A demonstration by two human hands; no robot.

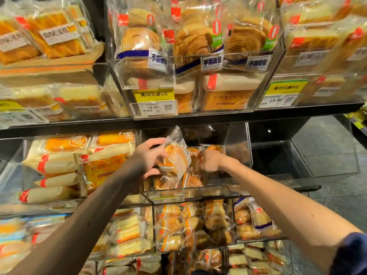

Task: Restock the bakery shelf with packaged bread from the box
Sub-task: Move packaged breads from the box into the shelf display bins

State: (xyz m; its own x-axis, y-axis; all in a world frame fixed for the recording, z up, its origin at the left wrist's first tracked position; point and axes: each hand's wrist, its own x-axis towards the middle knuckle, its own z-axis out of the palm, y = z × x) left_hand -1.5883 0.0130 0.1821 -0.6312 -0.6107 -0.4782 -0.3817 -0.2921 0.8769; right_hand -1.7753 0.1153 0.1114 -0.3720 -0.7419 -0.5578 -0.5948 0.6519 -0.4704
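Bread packet (175,155), tilted above the clear bin (188,193), sits gripped in the left hand (148,159). The blurred right hand (210,160) beside it is perhaps curled; its hold cannot be told.

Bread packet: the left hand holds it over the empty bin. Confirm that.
Wrong bin. The head view shows the left hand holding the bread packet over the middle bin, which already holds bun packets; the empty bin stands to its right.

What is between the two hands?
A clear pack of round bread, held by the left hand, sits between it and the right hand, in the head view.
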